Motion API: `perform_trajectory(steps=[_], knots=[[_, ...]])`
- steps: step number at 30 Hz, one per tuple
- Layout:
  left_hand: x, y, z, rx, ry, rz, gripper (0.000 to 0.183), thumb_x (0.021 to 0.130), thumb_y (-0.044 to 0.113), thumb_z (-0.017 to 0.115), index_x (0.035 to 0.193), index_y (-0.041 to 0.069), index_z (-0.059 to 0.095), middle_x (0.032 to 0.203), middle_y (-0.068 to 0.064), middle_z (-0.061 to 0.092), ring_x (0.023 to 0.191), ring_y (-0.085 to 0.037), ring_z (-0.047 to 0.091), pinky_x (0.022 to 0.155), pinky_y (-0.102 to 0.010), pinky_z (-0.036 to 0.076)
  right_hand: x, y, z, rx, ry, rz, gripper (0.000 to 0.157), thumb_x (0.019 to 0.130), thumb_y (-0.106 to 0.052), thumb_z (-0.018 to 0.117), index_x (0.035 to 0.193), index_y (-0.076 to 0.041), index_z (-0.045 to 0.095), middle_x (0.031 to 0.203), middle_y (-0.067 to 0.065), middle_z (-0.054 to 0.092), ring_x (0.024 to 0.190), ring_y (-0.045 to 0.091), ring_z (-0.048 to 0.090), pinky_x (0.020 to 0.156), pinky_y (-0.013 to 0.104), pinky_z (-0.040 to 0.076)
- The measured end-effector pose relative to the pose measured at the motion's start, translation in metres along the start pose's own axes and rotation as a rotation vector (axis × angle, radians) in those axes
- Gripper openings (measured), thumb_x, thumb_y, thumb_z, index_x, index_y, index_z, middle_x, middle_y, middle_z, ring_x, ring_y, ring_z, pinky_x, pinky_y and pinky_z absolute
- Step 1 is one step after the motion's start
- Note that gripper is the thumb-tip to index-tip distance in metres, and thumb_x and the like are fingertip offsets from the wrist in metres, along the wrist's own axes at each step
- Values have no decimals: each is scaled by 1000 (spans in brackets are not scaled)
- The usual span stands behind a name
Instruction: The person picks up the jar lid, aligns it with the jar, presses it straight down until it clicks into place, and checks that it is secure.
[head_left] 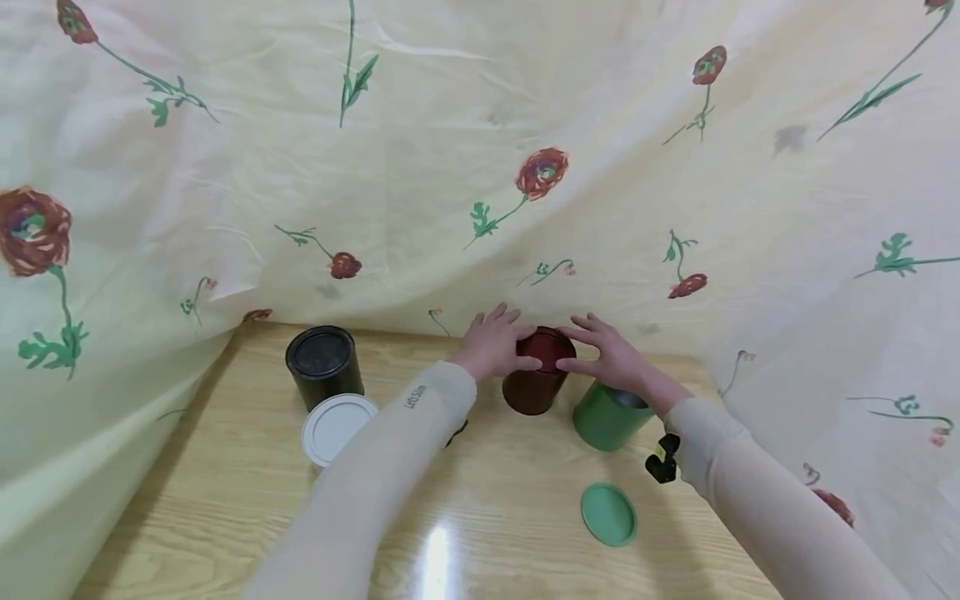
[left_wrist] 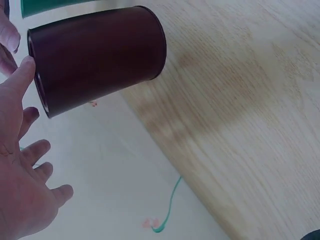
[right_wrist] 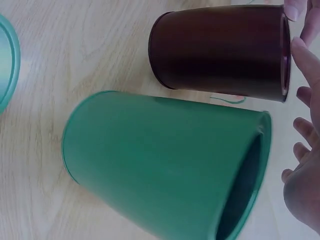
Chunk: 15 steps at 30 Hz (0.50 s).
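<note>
A dark red canister (head_left: 534, 393) stands upright near the back edge of the table, its round top (head_left: 545, 347) facing up between the two hands. My left hand (head_left: 492, 343) is at its left side, fingers spread, with the thumb at the top rim. From the right, my right hand (head_left: 611, 360) reaches over with spread fingers and its thumb at the rim too. Both wrist views show digits right at the canister's upper edge. Beneath my right forearm is an uncovered green canister (right_wrist: 150, 155), its dark inside partly showing.
A green lid (head_left: 608, 514) lies flat on the wooden table (head_left: 525, 508). At the left stand a black canister (head_left: 324, 375) and, before it, a white round top (head_left: 336, 429), partly behind my left sleeve. Flowered cloth (head_left: 420, 192) hangs behind and along both sides.
</note>
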<state>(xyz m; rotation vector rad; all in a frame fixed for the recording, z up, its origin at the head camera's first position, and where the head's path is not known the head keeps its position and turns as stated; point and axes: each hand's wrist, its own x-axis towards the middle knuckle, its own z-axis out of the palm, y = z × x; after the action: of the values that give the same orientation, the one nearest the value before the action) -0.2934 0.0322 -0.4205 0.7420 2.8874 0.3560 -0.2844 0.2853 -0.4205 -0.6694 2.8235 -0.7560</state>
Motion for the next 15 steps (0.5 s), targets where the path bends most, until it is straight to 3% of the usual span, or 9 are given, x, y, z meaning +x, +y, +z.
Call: perform_trajectory(steps=[6,15], knots=[[-5,-1,-7,21,3,38,74,100,65,64,164,31,46,176,-5,28,166,-30,12,132,-56,20,-14,-9,-15,-33,29,-56,61,100,-27,78,154,-5,58,166,34,35,158,59,13,119,79,23],[-28,6,-14,44,39,85,79,99,68,65,166,31,43,177,-6,26,166,-30,13,132,-56,19,-40,-22,-27,-94,21,-70,67,98,-32,80,155,-7,56,169,27,34,160,54,13,119,80,22]])
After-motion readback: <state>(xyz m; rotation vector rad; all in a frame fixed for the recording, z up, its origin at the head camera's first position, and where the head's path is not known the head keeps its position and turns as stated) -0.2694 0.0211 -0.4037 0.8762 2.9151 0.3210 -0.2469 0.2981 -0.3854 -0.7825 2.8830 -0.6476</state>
